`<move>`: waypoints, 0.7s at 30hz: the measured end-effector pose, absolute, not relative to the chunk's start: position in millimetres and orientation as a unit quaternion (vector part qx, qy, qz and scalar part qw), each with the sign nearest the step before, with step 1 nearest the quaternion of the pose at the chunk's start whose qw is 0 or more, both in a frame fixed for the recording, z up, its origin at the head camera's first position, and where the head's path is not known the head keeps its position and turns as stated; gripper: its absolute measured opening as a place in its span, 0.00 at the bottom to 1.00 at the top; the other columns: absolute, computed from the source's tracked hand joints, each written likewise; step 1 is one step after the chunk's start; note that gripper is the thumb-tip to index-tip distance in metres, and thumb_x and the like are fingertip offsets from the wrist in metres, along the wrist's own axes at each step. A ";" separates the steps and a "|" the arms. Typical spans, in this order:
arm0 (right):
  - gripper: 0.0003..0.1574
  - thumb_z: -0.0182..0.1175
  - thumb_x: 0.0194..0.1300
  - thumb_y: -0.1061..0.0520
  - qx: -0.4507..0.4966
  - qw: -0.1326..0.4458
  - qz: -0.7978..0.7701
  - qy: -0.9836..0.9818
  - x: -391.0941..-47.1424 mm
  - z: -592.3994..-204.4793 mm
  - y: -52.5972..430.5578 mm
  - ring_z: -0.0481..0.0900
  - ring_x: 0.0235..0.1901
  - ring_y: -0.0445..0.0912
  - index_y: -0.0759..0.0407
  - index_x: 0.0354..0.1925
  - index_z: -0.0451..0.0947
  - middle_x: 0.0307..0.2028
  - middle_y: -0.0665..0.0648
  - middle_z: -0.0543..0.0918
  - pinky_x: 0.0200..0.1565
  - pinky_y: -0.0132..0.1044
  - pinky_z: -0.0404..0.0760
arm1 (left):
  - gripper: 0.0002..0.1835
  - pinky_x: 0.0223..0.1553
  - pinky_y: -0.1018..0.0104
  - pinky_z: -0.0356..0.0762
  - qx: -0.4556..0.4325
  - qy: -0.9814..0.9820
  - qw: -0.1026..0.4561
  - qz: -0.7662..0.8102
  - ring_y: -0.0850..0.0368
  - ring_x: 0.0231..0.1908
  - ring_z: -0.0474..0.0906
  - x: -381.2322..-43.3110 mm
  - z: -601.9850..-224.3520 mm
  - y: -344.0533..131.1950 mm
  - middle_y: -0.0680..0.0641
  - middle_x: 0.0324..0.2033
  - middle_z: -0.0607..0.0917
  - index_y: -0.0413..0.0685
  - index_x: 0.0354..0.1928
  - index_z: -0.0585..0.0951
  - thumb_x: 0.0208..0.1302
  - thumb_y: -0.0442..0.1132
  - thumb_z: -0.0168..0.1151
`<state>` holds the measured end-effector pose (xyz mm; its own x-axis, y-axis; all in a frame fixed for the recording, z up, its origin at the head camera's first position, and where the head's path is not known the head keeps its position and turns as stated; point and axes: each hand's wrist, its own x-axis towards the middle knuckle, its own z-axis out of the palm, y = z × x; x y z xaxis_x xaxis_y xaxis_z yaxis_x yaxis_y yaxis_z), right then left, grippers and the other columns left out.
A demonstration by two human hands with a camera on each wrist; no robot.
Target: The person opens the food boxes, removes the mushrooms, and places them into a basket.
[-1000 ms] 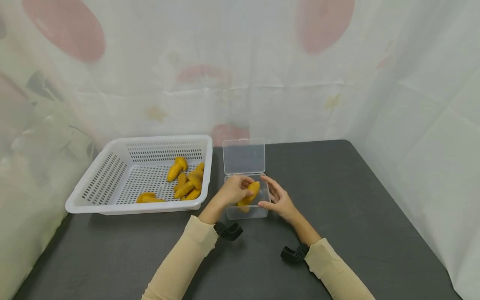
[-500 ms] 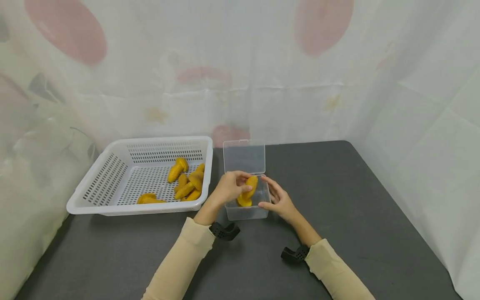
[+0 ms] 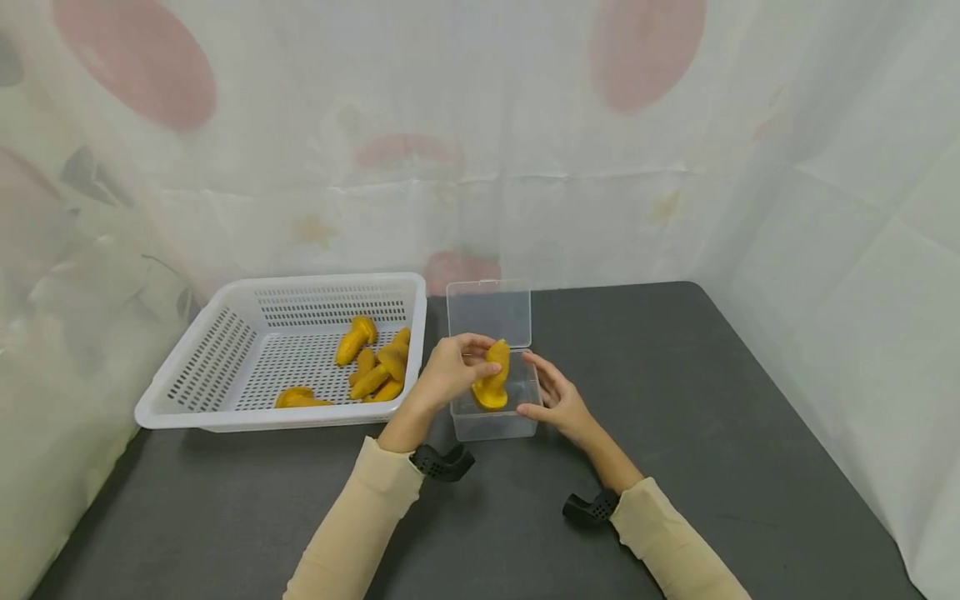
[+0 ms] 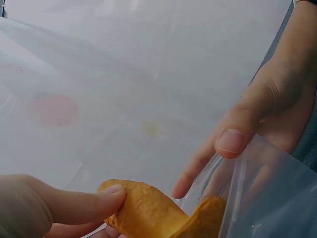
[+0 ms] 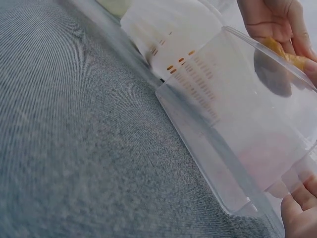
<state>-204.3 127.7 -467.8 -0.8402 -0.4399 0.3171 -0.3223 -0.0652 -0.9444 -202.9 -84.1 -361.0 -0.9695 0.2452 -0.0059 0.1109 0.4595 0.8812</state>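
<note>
My left hand (image 3: 450, 373) pinches a yellow mushroom-shaped piece (image 3: 497, 379) between thumb and fingers. Its narrow end points up and its broad cap end down, over the mouth of a clear plastic box (image 3: 495, 427). In the left wrist view, part of the cap shows close to the transparent wall. The box's lid (image 3: 489, 315) stands open at the back. My right hand (image 3: 561, 407) holds the box at its right side, the thumb at the front corner of the rim and the fingers along the outer wall.
Left of the box stands a white perforated basket (image 3: 172, 414) with several more yellow mushroom-shaped pieces (image 3: 369, 381) inside. Both containers are on a dark grey table (image 3: 675, 433). A pale printed curtain (image 3: 570, 217) hangs behind and at both sides.
My left hand has drawn slightly left and up, turning the yellow mushroom-shaped piece more upright, its cap end downward. The right hand and the box have stayed in place.
</note>
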 end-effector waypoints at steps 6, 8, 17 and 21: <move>0.56 0.70 0.56 0.57 -0.271 0.051 -0.673 0.686 -204.5 -463.7 128.4 0.45 0.75 0.64 0.67 0.73 0.51 0.74 0.72 0.51 0.68 0.57 0.56 | 0.23 0.51 0.57 0.85 0.089 0.840 0.064 0.532 0.43 0.52 0.82 -199.8 -353.0 -95.3 0.37 0.54 0.83 0.40 0.59 0.77 0.62 0.37 0.65; 0.55 0.70 0.56 0.58 -0.269 0.055 -0.672 0.688 -204.7 -462.9 129.0 0.45 0.75 0.63 0.66 0.73 0.51 0.74 0.71 0.51 0.68 0.56 0.57 | 0.24 0.51 0.57 0.84 0.079 0.835 0.064 0.541 0.43 0.53 0.82 -198.0 -349.6 -98.8 0.37 0.54 0.82 0.40 0.60 0.76 0.61 0.37 0.66; 0.54 0.70 0.56 0.60 -0.266 0.061 -0.652 0.707 -203.1 -457.4 130.7 0.47 0.75 0.64 0.64 0.73 0.53 0.74 0.69 0.52 0.69 0.53 0.57 | 0.27 0.55 0.56 0.83 0.051 0.810 0.069 0.580 0.44 0.53 0.82 -191.7 -348.1 -114.1 0.37 0.55 0.82 0.41 0.61 0.75 0.60 0.39 0.67; 0.53 0.70 0.55 0.60 -0.255 0.066 -0.652 0.711 -203.3 -456.3 130.5 0.47 0.76 0.63 0.63 0.73 0.54 0.74 0.68 0.53 0.70 0.50 0.57 | 0.27 0.59 0.55 0.80 0.033 0.794 0.075 0.602 0.47 0.53 0.83 -191.3 -346.8 -121.8 0.37 0.56 0.82 0.42 0.62 0.75 0.60 0.39 0.68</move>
